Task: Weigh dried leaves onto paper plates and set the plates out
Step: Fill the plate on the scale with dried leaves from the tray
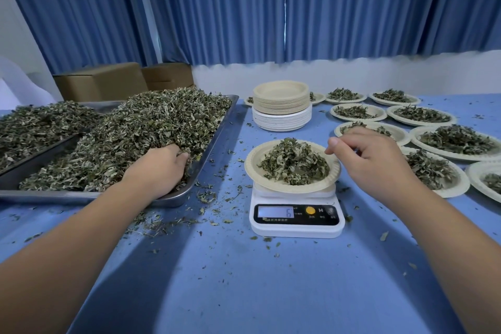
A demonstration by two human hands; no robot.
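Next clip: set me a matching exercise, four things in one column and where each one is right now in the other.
Things:
1. left hand
2. right hand
3. scale
4. stack of empty plates

Places:
A. behind the scale
B. at the right rim of the filled plate
C. dug into the dried leaves on the metal tray
D. under the filled plate

Pairs: 1-C, 2-B, 3-D, 4-A
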